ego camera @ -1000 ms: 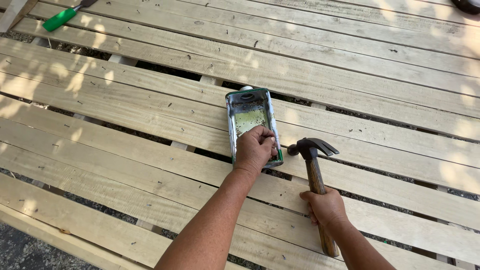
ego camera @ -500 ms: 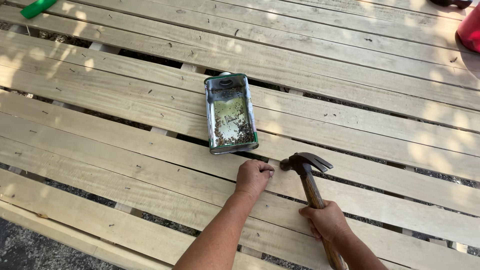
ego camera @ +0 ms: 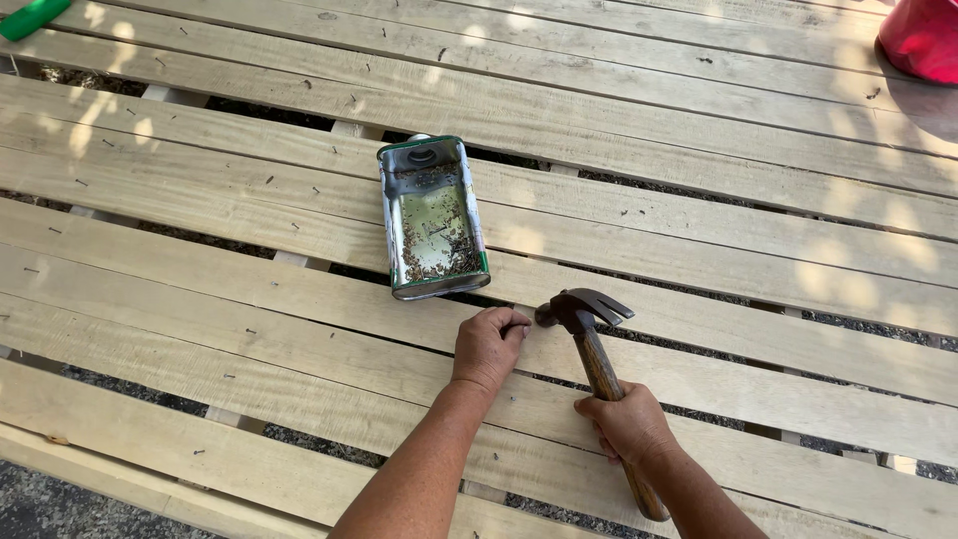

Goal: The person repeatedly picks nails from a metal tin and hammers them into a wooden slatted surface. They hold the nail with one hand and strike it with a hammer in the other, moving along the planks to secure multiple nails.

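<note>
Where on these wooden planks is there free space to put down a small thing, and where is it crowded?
Free: the planks left of the cut-open tin, and the long planks to its right, below the red container. The near planks left of the left hand are bare too. Crowded: just below the tin, where the left hand, hammer and right hand meet. Gaps run between planks.

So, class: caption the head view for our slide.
Left hand pinches at a plank beside the claw hammer in the right hand.

Two bare forearms — no sleeves; seemingly no rings on fingers (ego camera: 496, 321).
</note>
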`<act>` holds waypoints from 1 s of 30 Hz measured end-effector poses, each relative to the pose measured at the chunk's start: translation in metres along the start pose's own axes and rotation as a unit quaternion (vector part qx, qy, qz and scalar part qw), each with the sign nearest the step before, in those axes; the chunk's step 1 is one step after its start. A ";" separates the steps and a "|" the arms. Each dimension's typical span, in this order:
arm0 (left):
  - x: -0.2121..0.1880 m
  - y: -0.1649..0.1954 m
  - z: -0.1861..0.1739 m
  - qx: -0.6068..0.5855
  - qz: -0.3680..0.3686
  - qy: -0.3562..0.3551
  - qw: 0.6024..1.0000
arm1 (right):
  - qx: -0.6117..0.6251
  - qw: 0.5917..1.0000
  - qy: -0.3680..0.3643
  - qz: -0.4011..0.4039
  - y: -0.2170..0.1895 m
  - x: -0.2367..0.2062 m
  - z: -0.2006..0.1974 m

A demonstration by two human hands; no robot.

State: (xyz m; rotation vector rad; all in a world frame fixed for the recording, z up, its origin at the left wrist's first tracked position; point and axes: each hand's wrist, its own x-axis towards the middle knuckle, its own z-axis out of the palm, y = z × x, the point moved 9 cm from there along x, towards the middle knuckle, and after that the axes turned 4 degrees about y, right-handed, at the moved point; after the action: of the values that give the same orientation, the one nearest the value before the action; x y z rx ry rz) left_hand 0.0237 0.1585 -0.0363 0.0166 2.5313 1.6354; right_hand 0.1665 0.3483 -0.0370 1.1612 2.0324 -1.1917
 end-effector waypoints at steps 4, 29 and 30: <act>-0.012 0.006 -0.002 0.021 0.029 0.047 0.998 | 0.005 1.000 -0.003 -0.009 0.001 0.002 0.001; -0.021 -0.003 0.007 0.053 0.081 0.067 0.993 | -0.048 0.996 0.046 -0.051 -0.006 -0.038 -0.002; -0.022 -0.001 0.008 0.054 0.092 0.070 0.992 | -0.044 0.996 0.045 -0.056 -0.008 -0.040 -0.003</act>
State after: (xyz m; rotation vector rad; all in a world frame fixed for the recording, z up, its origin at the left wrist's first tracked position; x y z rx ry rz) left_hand 0.0461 0.1632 -0.0382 0.1559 2.7964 1.6120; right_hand 0.1798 0.3317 -0.0016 1.0877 2.2206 -1.1079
